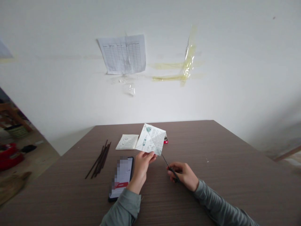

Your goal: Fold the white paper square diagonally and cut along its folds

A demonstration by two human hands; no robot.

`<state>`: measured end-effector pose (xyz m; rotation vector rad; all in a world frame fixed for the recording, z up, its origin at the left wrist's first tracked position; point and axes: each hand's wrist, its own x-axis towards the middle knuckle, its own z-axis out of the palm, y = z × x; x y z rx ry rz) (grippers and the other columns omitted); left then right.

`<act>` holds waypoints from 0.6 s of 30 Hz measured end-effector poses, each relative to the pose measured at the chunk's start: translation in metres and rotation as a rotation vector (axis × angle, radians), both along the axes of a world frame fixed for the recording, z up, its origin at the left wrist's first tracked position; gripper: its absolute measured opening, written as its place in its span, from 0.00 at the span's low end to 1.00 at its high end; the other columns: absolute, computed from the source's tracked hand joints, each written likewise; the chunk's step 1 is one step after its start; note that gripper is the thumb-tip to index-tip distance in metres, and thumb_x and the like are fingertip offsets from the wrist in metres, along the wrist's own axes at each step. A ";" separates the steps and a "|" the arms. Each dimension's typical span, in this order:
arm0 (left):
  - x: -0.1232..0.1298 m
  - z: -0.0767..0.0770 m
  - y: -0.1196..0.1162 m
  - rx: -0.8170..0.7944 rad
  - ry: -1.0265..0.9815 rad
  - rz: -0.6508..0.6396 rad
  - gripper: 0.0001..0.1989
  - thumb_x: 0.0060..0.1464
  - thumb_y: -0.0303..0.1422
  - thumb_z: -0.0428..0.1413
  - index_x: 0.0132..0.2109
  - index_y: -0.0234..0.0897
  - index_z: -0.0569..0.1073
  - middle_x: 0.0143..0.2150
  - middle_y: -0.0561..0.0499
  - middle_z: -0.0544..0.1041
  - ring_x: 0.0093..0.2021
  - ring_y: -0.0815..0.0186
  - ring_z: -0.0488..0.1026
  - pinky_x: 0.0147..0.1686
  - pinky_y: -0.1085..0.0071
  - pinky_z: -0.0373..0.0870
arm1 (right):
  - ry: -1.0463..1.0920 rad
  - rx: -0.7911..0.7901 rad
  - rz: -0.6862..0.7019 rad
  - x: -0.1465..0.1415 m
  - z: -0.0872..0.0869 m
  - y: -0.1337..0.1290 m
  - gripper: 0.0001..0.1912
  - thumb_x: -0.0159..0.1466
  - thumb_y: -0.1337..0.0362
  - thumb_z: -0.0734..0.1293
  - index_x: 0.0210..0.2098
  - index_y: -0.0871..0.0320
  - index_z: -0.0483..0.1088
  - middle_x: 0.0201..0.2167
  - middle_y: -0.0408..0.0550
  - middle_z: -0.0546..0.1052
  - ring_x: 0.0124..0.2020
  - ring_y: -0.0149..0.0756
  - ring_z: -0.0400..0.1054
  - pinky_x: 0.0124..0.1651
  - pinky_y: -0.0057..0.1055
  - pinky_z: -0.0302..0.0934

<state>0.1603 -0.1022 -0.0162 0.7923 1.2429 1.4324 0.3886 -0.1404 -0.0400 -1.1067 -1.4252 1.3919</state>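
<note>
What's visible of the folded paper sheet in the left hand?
The folded paper sheet is thin and white, creased diagonally into a rough diamond, with small print and teal-green marks. The left hand pinches its lower edge, holding it tilted up above the wood-grain table. The tip of a thin dark tool in the right hand sits at its lower right corner; whether they touch cannot be told.

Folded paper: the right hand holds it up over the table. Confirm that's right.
Not right: the head view shows the left hand holding the folded paper, not the right hand. The rest stands: it is held up over the table.
</note>
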 end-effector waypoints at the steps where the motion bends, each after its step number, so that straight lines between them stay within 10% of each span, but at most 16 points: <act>1: 0.000 0.000 0.000 0.002 -0.002 0.001 0.14 0.54 0.29 0.85 0.38 0.39 0.87 0.39 0.46 0.94 0.44 0.52 0.96 0.55 0.55 0.98 | -0.001 -0.004 0.010 0.000 0.000 0.000 0.25 0.57 0.41 0.90 0.39 0.54 0.89 0.25 0.46 0.87 0.24 0.40 0.77 0.34 0.34 0.73; 18: -0.001 -0.006 0.001 0.040 -0.016 -0.014 0.18 0.51 0.35 0.88 0.39 0.40 0.86 0.42 0.44 0.96 0.46 0.48 0.98 0.57 0.52 0.99 | -0.024 0.020 0.051 -0.003 -0.004 -0.002 0.28 0.57 0.37 0.90 0.39 0.53 0.88 0.26 0.46 0.88 0.24 0.41 0.77 0.35 0.37 0.74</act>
